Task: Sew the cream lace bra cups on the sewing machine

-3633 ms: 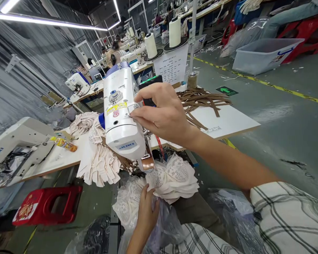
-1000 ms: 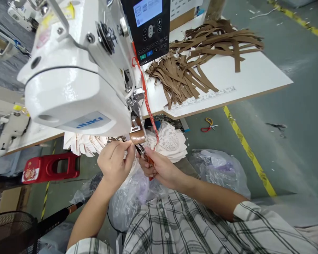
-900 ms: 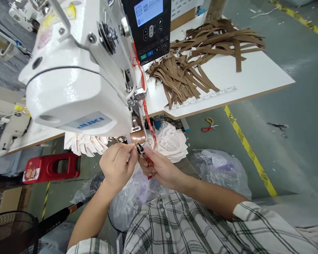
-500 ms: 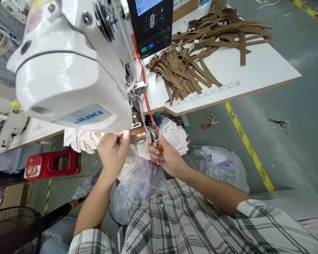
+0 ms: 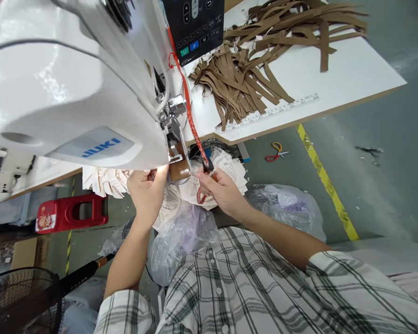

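Note:
Under the head of the white JUKI sewing machine (image 5: 101, 146), my left hand (image 5: 146, 192) is closed, thumb and fingers pinched beside the lit needle area. What those fingers hold is hidden. My right hand (image 5: 223, 190) is wrapped round a small pair of scissors (image 5: 208, 165) with dark blades and red-orange handles. A red patterned cord (image 5: 192, 123) runs down from the machine to the scissors. Between my hands is the machine's brown arm end (image 5: 179, 170). Cream lace-patterned pieces (image 5: 230, 171) hang below and behind my right hand.
Brown fabric strips (image 5: 244, 83) lie heaped on the white table (image 5: 355, 69), near a printed ruler (image 5: 278, 111). More cream pieces (image 5: 106, 181) hang at left. A red stool (image 5: 61, 213), yellow-handled scissors (image 5: 277, 150), plastic bags (image 5: 289, 208) and a fan (image 5: 24, 297) stand or lie around.
My right hand and the scissors have risen slightly, and a red handle loop now shows below the hand. My left hand stays pinched by the needle area. The view has shifted closer to the machine.

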Tool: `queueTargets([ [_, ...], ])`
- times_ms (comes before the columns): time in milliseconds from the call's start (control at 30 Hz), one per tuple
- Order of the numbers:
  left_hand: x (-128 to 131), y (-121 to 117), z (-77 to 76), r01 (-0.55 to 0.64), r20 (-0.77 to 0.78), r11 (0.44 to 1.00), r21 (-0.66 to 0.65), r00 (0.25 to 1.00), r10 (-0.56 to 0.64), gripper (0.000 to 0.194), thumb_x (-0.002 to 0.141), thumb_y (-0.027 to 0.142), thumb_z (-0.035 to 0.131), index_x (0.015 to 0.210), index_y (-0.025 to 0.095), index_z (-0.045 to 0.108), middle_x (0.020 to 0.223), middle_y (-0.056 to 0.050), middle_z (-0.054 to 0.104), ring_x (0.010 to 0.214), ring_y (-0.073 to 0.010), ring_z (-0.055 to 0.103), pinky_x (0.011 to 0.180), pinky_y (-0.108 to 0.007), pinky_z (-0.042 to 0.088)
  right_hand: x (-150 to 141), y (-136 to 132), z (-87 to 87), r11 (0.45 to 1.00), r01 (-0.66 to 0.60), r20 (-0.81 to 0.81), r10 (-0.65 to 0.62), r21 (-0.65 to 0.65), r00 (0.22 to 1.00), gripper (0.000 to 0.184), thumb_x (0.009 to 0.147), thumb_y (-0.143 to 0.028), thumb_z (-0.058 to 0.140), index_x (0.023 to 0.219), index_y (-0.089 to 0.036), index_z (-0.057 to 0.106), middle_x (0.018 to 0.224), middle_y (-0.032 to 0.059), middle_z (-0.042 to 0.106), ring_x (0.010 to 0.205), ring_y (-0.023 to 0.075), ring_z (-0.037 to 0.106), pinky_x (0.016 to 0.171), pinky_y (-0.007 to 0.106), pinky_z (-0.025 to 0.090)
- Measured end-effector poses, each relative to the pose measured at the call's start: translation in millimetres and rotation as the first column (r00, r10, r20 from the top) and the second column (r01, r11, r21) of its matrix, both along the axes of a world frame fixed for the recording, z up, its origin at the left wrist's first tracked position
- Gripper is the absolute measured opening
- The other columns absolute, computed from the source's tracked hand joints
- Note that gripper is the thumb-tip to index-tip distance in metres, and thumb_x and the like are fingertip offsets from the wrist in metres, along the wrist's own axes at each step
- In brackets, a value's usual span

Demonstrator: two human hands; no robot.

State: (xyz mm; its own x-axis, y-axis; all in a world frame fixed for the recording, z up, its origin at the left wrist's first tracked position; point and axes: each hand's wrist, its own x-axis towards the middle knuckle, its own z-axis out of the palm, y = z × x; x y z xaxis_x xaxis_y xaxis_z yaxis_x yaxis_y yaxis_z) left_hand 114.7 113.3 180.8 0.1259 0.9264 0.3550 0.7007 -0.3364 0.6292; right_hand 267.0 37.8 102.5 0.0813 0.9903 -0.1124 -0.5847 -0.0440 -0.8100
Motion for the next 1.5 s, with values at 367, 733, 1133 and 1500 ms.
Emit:
queueTargets([
  [367,0,1,-1.9,-0.016,-0.072,0.997,0.069,0.997,0.021,0.028,0.086,0.041,0.068,0.074,0.017,0.077,0.065,-0.002,0.070,0.064,-0.0160,0.062,0.059,-0.026,0.040,0,69,14.6,0.802,0.038,0.706,-0.545,0.596,0.451,0.026,0.100,-0.038,0.053,0.107,-0.023,0.073,0.085,0.0049,0.066,0.079,0.0188,0.059,0.076,0.030,0.044],
  [733,-24,-12,-14.5,0.550,-0.528,0.699,0.457,0.800,-0.284,0.022,0.088,0.023,0.068,0.109,0.020,0.071,0.100,-0.009,0.079,0.076,-0.0157,0.073,0.064,-0.023,0.049,20,27,17.0,0.925,-0.215,0.699,-0.073,0.315,0.712,0.014,0.088,-0.029,0.058,0.078,-0.020,0.061,0.065,-0.0017,0.051,0.061,0.0138,0.046,0.062,0.028,0.035],
  [1133,-11,4,-13.3,0.553,-0.436,0.686,0.472,0.823,-0.364,0.004,0.088,0.017,0.068,0.090,0.019,0.067,0.073,-0.002,0.069,0.065,-0.0117,0.062,0.061,-0.023,0.047,51,-9,-12.3,0.980,-0.195,-0.018,0.194,-0.037,0.981,0.039,0.094,-0.059,0.055,0.087,-0.020,0.053,0.061,-0.0085,0.027,0.047,0.0073,0.015,0.046,0.025,0.014],
  [1500,11,-32,-22.1,0.305,-0.213,0.848,0.434,0.949,-0.232,0.010,0.084,0.014,0.072,0.079,0.018,0.065,0.064,0.004,0.060,0.056,-0.0070,0.050,0.053,-0.022,0.035,-19,-10,23.9,0.966,-0.258,-0.292,0.246,-0.002,0.924,0.048,0.089,-0.066,0.061,0.082,-0.021,0.044,0.066,-0.0078,0.037,0.048,0.0053,0.022,0.045,0.022,0.016],
])
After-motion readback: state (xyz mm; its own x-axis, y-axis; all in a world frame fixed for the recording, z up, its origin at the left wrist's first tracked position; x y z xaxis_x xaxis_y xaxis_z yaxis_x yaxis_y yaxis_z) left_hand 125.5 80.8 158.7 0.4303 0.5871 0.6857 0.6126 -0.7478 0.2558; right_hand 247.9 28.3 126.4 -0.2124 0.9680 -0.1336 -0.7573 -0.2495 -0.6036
